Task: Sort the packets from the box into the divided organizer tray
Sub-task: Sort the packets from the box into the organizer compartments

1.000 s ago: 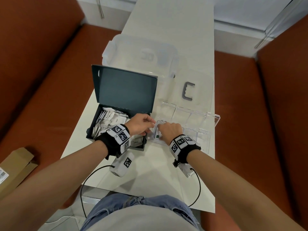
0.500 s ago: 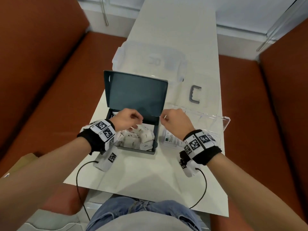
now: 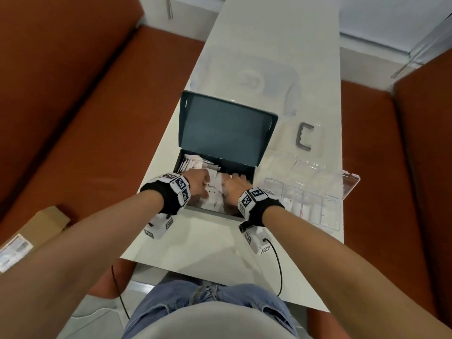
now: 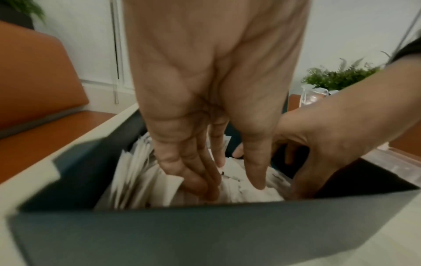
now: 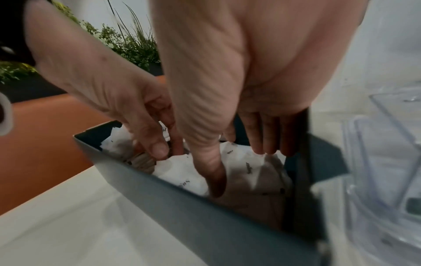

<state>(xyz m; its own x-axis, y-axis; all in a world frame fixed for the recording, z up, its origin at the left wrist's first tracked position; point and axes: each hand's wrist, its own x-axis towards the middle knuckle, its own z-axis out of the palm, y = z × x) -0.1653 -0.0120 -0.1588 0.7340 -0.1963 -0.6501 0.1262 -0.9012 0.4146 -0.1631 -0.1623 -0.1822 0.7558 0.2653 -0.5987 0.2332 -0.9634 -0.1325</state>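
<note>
White paper packets (image 3: 215, 192): under both your hands, inside the dark box (image 3: 247, 171).
Left hand (image 3: 197, 183): fingers straight, tips touching packets.
Right hand (image 3: 236, 185): fingers extended onto packets, gripping nothing.

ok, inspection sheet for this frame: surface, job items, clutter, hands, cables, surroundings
Surface: white table, long and narrow.
Job items: dark box open, lid up, with white packets inside; clear tray to its right, contents too blurred to tell.
Clutter: clear tub behind the box; grey C-shaped handle on a clear lid; cardboard carton on the left seat.
Hands: left hand and right hand both in the box, fingers down among the packets; no firm grip visible.
Cables: black cables hang from the wrist rigs over the near edge.
Surroundings: orange bench seats on both sides; plants behind.
</note>
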